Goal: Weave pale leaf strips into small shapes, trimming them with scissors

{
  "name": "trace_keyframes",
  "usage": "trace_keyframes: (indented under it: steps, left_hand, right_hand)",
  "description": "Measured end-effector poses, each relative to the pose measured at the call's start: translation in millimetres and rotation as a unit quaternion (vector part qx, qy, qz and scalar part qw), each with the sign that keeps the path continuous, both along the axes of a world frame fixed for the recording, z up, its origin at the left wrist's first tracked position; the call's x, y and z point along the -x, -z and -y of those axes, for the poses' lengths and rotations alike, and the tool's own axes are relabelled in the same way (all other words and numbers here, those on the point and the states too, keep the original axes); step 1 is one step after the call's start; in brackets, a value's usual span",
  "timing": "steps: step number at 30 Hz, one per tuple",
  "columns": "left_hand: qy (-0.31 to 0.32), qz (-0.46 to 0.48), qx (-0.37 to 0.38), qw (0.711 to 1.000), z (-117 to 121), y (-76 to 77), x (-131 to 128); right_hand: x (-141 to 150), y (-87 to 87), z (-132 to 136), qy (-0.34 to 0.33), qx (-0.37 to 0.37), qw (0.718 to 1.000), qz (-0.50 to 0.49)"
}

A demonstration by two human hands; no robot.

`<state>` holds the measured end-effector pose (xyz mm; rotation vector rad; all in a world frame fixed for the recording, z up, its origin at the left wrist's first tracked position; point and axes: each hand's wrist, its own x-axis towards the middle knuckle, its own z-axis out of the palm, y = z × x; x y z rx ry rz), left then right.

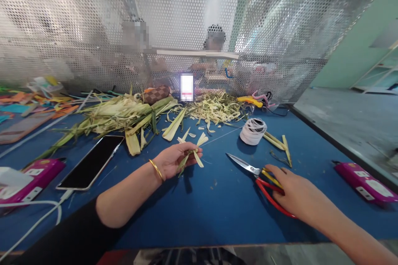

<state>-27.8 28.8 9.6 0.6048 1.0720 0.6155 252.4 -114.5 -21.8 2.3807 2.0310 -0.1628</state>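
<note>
**On a blue bench: husk piece in one hand, scissors under the other**

On the bench (217,211), near centre, left grip (175,159) pinches a small husk piece (196,152) between thumb and fingers, strips fanning out past the fingertips. Fine strand (225,133) runs between it and a white roll (253,136); can't tell if it's tied on. Right grip (294,192) curls over the yellow handle of the scissors (255,171); red handle mostly free, blades pointing toward the roll. Firmness of hold: can't tell.

Husk piece probably very light, thin, bendy, prone to splitting along the grain; best held at the bunched middle, since loose strips would likely bend or tear. Scissors look stiff, clearly heavier, smooth metal; take by the handles, keep off the blades. Roll likely light and soft; hold round its side. Loose husks (115,112) and shreds (217,109) lie behind, toward the mesh screen (183,8).
</note>
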Motion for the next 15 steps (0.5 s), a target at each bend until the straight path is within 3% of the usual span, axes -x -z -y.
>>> trace_keyframes:
  steps: [3,7,12,15]
  left_hand:
    - [0.0,-0.004,-0.009,1.0,2.3,-1.3,-0.9]
    - [-0.009,-0.008,-0.025,1.0,3.7,-2.2,-1.6]
    - [-0.019,-0.013,-0.028,0.999,3.9,-3.4,-2.3]
    - [-0.023,-0.01,-0.024,0.999,4.1,-3.3,-2.5]
  right_hand:
    - [-0.9,-1.7,-6.3,0.021,-0.004,0.979,-0.205]
    - [9.9,-9.4,-14.7,0.063,0.043,0.879,-0.471]
    - [23.6,-23.4,-13.9,0.087,0.063,0.777,-0.621]
    - [25.0,-29.7,-14.9,0.092,0.069,0.766,-0.633]
